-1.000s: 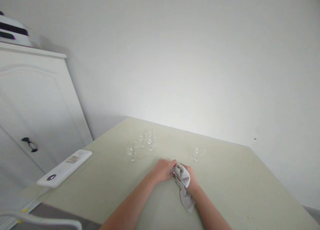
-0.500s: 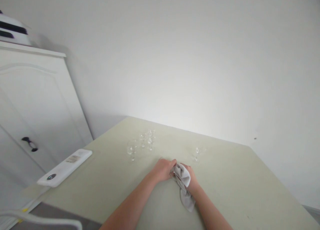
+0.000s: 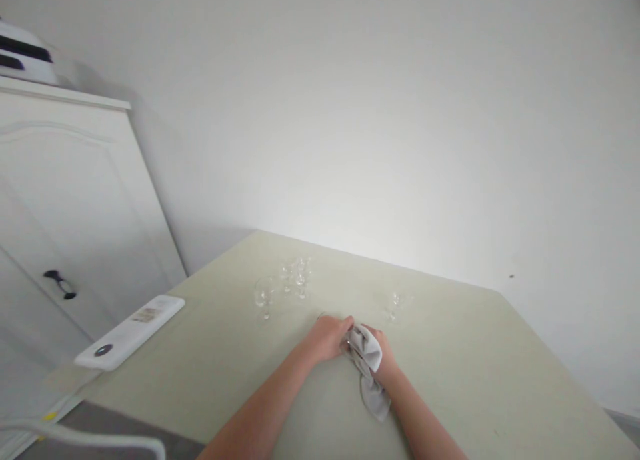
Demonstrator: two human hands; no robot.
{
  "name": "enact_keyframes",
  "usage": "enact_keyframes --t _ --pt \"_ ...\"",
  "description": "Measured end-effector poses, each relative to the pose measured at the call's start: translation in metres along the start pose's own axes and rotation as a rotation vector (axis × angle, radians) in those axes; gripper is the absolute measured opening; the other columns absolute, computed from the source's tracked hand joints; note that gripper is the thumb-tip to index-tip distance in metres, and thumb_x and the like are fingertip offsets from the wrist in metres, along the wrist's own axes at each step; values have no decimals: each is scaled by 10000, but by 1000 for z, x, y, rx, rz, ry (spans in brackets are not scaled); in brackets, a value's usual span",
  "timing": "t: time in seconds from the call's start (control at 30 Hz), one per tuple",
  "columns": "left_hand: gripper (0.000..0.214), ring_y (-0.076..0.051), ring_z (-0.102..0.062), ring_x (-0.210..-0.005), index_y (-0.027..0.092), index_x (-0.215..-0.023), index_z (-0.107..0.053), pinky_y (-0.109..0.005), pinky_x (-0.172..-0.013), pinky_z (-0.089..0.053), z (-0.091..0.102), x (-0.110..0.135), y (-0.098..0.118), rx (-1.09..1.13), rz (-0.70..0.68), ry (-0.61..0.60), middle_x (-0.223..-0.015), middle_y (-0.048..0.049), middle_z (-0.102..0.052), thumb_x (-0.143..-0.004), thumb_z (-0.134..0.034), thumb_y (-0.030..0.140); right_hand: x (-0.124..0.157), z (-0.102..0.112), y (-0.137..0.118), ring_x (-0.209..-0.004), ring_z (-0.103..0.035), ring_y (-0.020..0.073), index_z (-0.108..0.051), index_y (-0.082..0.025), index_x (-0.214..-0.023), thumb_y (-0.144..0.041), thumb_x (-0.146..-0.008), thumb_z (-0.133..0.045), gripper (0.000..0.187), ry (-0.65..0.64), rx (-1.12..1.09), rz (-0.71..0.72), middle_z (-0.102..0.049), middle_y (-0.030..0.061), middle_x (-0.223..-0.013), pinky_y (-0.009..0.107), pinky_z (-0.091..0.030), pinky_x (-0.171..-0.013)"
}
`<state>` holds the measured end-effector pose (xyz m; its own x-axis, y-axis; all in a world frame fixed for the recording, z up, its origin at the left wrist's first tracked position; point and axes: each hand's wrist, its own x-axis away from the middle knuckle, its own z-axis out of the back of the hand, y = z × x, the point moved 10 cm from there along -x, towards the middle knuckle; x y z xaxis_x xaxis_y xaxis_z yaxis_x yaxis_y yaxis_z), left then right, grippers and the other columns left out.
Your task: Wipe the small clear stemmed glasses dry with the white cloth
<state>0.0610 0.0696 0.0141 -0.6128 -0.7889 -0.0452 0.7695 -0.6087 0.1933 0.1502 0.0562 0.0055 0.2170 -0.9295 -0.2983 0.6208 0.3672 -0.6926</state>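
Note:
Above the pale table [image 3: 450,353], my left hand [image 3: 327,337] is closed around a stemmed glass [image 3: 323,315]; only a thin clear edge of it shows past the fingers. My right hand [image 3: 385,357] grips a grey cloth [image 3: 367,350] against the glass's other end, and the cloth's tail hangs toward the forearm. Fingers and cloth hide most of the glass. Beyond my left hand stand several small clear stemmed glasses, among them a nearer one [image 3: 263,295] and a farther one [image 3: 301,277]. Another stemmed glass [image 3: 395,301] stands past my right hand.
A long white power strip [image 3: 133,330] lies along the table's left edge, with a white cable [image 3: 85,433] below it. A white cabinet [image 3: 80,193] stands at the left. A bare wall [image 3: 375,133] rises behind the table.
Both hands keep their hold on the glass and the cloth, almost unmoved. The whole view has shifted very slightly.

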Motion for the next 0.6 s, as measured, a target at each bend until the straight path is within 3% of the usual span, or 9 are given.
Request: enact_keyframes --t 0.6 --pt "290 -264 -655 -880 209 -1083 -528 -312 -729 -430 1 3 -1 23 29 -8 -931 -73 -703 -800 -564 264 0 0 0 -631 -591 167 -645 -160 -776 -251 -749 -616 99 -12 15 -28 -649 34 -675 249 -415 -599"
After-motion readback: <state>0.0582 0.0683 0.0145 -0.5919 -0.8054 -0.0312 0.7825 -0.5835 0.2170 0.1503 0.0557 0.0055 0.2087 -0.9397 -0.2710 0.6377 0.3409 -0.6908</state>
